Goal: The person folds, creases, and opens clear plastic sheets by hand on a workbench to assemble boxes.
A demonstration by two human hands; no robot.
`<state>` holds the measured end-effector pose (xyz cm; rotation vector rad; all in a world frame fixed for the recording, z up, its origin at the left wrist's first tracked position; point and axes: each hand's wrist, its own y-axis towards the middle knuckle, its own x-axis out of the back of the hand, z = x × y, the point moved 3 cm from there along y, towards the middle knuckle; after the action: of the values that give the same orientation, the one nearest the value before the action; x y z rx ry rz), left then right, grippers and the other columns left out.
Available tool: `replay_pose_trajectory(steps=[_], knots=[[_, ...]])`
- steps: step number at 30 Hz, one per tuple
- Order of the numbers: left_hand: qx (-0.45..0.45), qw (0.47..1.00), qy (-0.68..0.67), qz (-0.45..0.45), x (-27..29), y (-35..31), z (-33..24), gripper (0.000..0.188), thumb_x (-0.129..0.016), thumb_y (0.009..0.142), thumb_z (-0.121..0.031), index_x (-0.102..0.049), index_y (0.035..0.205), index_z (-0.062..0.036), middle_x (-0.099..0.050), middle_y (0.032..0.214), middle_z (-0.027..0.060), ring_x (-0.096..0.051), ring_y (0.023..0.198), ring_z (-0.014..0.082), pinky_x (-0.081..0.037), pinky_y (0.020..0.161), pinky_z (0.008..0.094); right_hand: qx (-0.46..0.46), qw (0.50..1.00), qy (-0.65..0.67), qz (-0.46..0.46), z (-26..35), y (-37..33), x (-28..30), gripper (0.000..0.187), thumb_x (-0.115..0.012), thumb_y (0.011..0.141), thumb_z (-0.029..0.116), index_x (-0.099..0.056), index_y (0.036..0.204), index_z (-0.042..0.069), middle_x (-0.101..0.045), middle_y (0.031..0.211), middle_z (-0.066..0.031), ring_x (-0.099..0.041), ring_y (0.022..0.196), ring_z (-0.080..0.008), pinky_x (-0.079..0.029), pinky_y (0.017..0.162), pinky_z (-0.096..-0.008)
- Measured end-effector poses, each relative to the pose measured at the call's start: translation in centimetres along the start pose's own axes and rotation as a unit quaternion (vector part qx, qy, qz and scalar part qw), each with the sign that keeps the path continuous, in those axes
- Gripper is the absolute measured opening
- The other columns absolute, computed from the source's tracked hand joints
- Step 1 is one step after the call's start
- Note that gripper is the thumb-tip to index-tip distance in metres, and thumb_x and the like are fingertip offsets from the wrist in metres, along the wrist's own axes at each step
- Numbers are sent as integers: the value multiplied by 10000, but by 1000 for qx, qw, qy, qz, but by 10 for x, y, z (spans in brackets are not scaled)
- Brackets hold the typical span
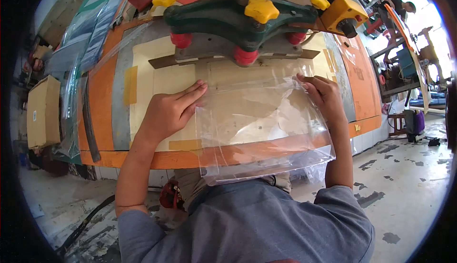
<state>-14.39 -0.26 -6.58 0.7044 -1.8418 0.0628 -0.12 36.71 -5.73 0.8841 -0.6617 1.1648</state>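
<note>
A clear plastic sheet (pixel 257 120), seemingly folded in layers, lies over the cream board and hangs past the table's front edge toward my lap. My left hand (pixel 173 108) is closed at its far left corner, index and middle fingers pointing forward. At the far right corner my right hand (pixel 326 94) pinches the plastic between thumb and fingers. Just beyond the sheet's far edge stands a dark green press head (pixel 214 18) with yellow star knobs (pixel 262 10) and red round mounts (pixel 245 55). Under it runs a thin metal bar (pixel 164 62), a little above the board.
The orange table (pixel 102 106) carries a grey plate and the taped cream board (pixel 152 84). A dark strip (pixel 88 120) lies at left, near plastic sheeting (pixel 83 49) and a cardboard box (pixel 44 113). A yellow control box (pixel 343 13) sits back right. Another person (pixel 397 7) is far right.
</note>
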Motion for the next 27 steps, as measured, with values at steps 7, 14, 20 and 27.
replay_pose_trajectory(steps=[7, 14, 20, 27], knots=[[13, 1000, 13, -1, 0, 1, -3, 482, -714, 870, -71, -680, 1348, -126, -695, 1342, 49, -726, 1095, 236, -618, 820, 347, 10, 1000, -3, 7, 0, 1, 0, 253, -665, 991, 232, -774, 1172, 94, -743, 939, -158, -703, 798, -345, -547, 749, -424], [15, 1000, 15, 10, 0, 1, -3, 489, -713, 875, -74, -675, 1359, -130, -691, 1348, 51, -717, 1121, 234, -618, 821, 345, 17, 1000, -3, 11, -2, 1, 0, 258, -664, 993, 236, -770, 1180, 92, -739, 931, -161, -703, 801, -350, -549, 748, -431], [10, 1000, 15, 3, 0, 1, -4, 494, -714, 874, -75, -671, 1364, -128, -688, 1354, 48, -715, 1125, 238, -617, 824, 346, 17, 1000, 15, 5, -3, 1, -2, 264, -658, 1000, 245, -769, 1183, 90, -737, 928, -163, -704, 802, -347, -548, 748, -431], [13, 1000, 11, 1, 1, 1, -4, 513, -717, 866, -70, -665, 1373, -134, -686, 1358, 45, -717, 1113, 248, -617, 836, 354, 14, 1000, 5, 8, -1, 2, 0, 268, -658, 999, 257, -772, 1173, 87, -735, 921, -170, -699, 799, -360, -546, 747, -436]])
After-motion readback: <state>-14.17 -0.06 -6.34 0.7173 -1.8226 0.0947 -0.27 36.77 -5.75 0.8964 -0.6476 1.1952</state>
